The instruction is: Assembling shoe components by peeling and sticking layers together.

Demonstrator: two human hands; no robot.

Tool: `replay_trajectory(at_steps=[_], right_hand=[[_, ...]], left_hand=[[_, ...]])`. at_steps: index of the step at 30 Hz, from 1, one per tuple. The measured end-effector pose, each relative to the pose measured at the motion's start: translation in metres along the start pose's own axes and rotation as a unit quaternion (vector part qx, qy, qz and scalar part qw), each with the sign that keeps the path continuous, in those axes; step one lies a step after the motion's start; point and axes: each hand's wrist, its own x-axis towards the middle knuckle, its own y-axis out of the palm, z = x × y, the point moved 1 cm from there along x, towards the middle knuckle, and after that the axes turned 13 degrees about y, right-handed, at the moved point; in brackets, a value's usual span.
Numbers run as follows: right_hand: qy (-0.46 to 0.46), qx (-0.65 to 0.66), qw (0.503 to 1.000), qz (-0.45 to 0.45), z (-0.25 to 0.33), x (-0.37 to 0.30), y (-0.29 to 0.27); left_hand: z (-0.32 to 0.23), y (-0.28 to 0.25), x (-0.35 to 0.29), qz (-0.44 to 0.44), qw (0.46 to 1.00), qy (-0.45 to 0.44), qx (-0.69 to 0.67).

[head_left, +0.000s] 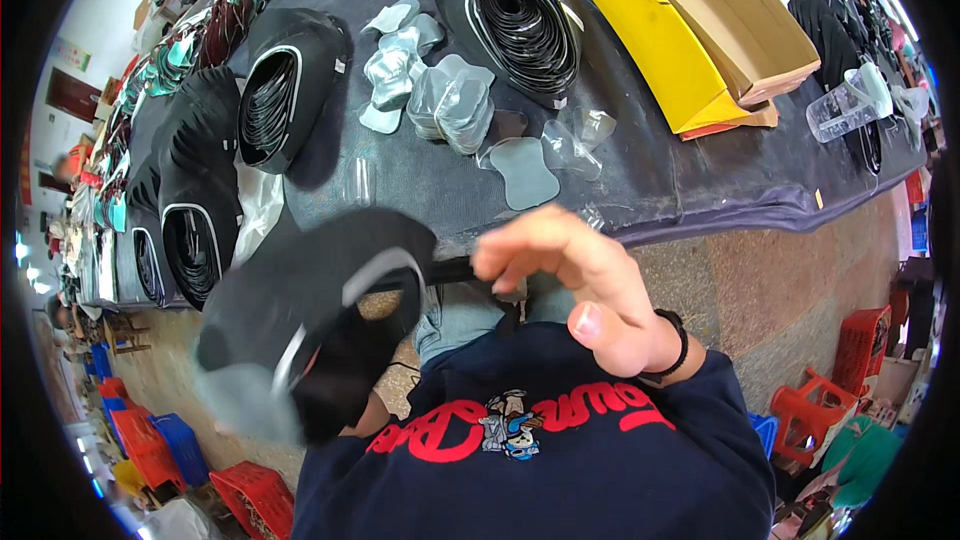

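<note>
A black cap with a white trim line [310,320] hangs in front of my chest, blurred by motion, its open underside turned toward me. My left hand is inside or behind it and covered by it. Only the wrist shows at the cap's lower edge [368,420]. My right hand [570,280] is to the right of the cap. Its fingers are curled, pinching the cap's black back strap [455,270], with the thumb pointing down. A pale grey blurred patch [240,400] sits at the cap's lower left.
The dark cloth-covered table [680,180] holds nested stacks of black caps [280,90], [520,25], a heap of clear plastic pieces [450,100], an open yellow cardboard box [700,30] and a clear plastic jug [845,105]. Red and blue crates [150,445] and red stools [830,400] stand on the floor.
</note>
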Motion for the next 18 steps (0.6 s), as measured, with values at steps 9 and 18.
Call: replay_trajectory(at_steps=[9,18], right_hand=[[0.126,-0.188,0.962,-0.15,-0.036,0.008,-0.007],[0.151,-0.247,0.953,-0.09,-0.032,-0.006,-0.019]], left_hand=[[-0.002,0.004,-0.002,0.121,0.981,-0.125,0.089],[0.048,0.024,-0.022,0.324,0.866,-0.328,0.191]])
